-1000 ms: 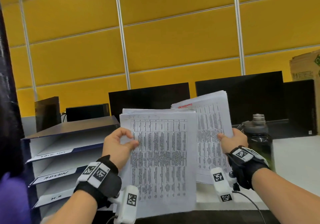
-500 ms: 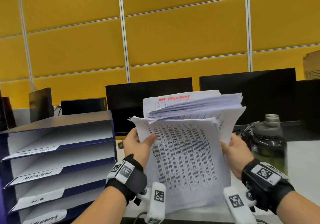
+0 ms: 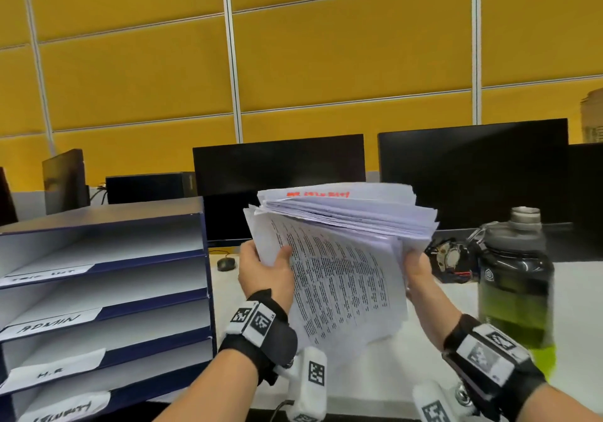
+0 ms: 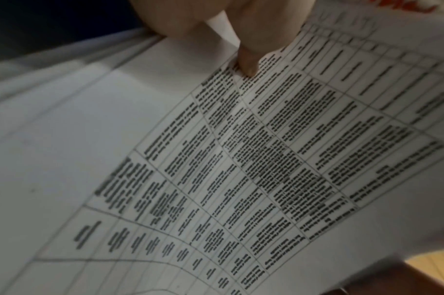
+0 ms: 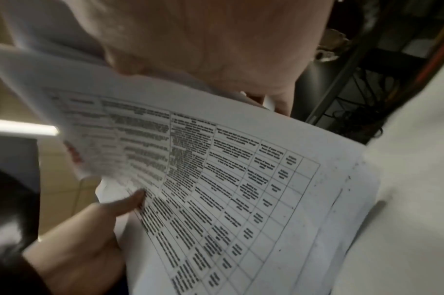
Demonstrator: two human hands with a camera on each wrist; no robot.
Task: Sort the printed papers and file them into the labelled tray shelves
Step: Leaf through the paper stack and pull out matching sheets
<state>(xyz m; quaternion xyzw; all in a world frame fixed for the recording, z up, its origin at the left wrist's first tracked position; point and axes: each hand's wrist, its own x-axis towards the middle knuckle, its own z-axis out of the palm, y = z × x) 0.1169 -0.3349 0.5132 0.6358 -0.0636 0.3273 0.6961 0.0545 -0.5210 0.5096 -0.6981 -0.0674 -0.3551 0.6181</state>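
Note:
I hold a thick stack of printed papers point(image 3: 342, 258) in the air above the desk, tilted back, its top edges fanned and a red handwritten heading on the rear sheet. My left hand point(image 3: 266, 266) grips the stack's left edge with the thumb on the front printed sheet point(image 4: 254, 159). My right hand point(image 3: 417, 268) grips the right edge, fingers hidden behind the sheets point(image 5: 228, 189). The blue tray shelf unit point(image 3: 107, 287) stands to the left, with white labels reading ADMIN point(image 3: 49, 323) and H.R point(image 3: 49, 372) on its shelf fronts.
A dark water bottle with green liquid point(image 3: 515, 287) stands close to my right wrist. Two black monitors point(image 3: 473, 173) line the back of the white desk point(image 3: 574, 310). A black mouse point(image 3: 225, 263) lies beside the shelf unit. Yellow wall panels are behind.
The two separate bundles have come together into one stack held by both hands. The stack has tipped back and shifted right, and the view has turned so more of the shelf unit shows.

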